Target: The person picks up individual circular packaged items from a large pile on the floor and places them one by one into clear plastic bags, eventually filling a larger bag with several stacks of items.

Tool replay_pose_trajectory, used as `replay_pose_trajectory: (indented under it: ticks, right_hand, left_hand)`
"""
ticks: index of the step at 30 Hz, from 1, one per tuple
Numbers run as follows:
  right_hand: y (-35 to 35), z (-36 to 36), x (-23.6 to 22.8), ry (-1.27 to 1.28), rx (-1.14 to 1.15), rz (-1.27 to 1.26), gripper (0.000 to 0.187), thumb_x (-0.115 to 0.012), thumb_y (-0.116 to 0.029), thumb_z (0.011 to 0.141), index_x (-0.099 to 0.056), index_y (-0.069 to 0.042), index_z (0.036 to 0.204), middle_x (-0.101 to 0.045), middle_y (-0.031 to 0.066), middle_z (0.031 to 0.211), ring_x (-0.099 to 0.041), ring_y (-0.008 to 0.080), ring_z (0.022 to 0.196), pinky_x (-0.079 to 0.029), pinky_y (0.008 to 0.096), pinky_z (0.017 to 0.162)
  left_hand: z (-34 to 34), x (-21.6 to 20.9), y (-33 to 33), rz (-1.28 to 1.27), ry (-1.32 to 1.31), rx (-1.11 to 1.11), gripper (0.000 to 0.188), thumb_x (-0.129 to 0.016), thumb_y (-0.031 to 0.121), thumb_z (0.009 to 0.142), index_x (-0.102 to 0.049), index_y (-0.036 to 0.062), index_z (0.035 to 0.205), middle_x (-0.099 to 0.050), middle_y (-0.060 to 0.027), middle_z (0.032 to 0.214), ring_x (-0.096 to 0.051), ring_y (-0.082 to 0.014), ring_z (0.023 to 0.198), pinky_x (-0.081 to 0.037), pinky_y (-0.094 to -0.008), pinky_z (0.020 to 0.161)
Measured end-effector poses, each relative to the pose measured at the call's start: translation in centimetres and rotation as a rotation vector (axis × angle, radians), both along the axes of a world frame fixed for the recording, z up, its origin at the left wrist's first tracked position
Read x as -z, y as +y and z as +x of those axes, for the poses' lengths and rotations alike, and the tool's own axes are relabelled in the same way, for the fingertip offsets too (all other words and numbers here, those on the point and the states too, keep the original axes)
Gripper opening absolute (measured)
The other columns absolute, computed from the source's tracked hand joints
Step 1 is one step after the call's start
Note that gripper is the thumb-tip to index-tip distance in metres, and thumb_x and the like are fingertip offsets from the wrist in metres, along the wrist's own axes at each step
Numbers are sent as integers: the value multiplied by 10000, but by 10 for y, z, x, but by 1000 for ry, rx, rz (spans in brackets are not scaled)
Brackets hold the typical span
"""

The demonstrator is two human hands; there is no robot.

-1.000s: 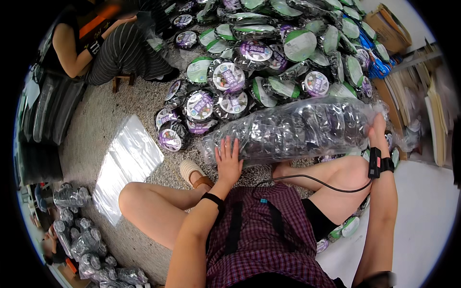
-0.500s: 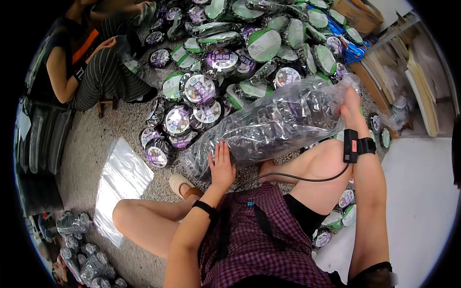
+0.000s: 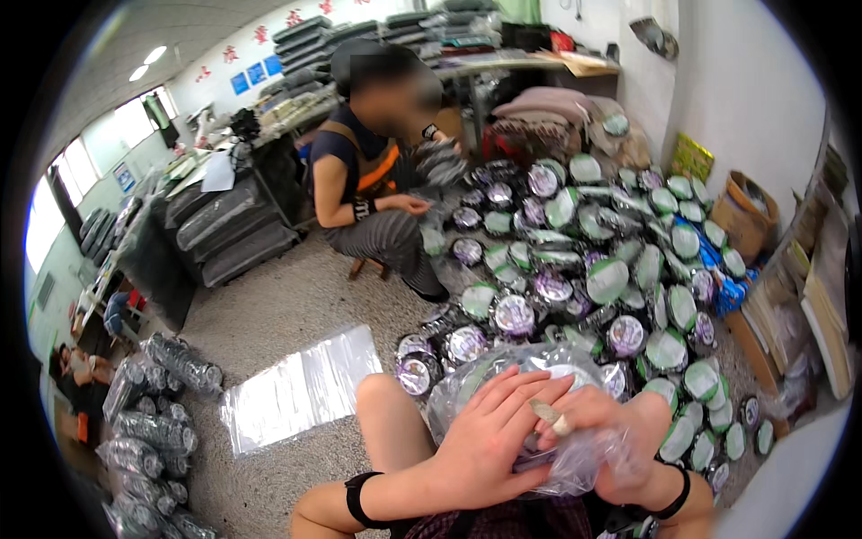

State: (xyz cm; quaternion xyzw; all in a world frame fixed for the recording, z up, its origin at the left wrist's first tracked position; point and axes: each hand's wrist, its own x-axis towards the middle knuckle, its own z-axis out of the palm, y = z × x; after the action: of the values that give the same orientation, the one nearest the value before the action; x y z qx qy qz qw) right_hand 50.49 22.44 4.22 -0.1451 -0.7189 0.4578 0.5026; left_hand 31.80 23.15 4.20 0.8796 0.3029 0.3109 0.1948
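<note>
A clear plastic bag, packed with dark-wrapped round packs, now stands on end between my knees. My left hand lies over the bag's top with its fingers stretched out toward my right hand. The gathered, crumpled mouth of the bag is gripped by my right hand, whose fingers are bent. A small beige strip shows at the fingertips where both hands meet; whether it is a finger wrap or a loose piece, I cannot tell.
Round packs with green or purple-white labels lie heaped ahead and right. Flat clear bags lie on the floor at left, beside filled bags. Another person sits beyond. Boards and cardboard lean at right.
The filled bag went from lying across in front of me to standing upright. My left hand moved from its lower end to its top, beside my right hand. My view has tilted up.
</note>
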Motion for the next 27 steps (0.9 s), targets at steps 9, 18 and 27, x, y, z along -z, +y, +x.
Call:
replay_pose_trajectory:
  ticks: [9,18,27]
  right_hand:
    - [-6,-29,-24,-39,184,21,576,-236,-411,985,-598,35,1022,-623,179,992,-600,265,943,-449,388,889]
    - [90,-8,-7,6,63,-318,692,-282,-569,939,-525,44,1150,-609,187,1057,-585,257,969,-449,367,865]
    - [40,29,25,521,-507,-1282,207,-486,-311,929,-614,-199,1046,-406,-7,625,-364,120,548,-324,303,520]
  left_hand:
    - [-24,11,-8,-88,-363,172,786,-745,329,709,-379,-68,1279,-507,-197,1155,-481,-381,1111,-386,-430,954]
    - [-10,10,51,-281,-339,-179,341,-667,164,817,-575,-10,1096,-526,-146,853,-536,-272,799,-432,-334,698]
    - [-21,-1,-63,-650,-1574,248,185,-403,194,974,-443,20,1022,-515,-165,1083,-547,-239,967,-461,-329,785]
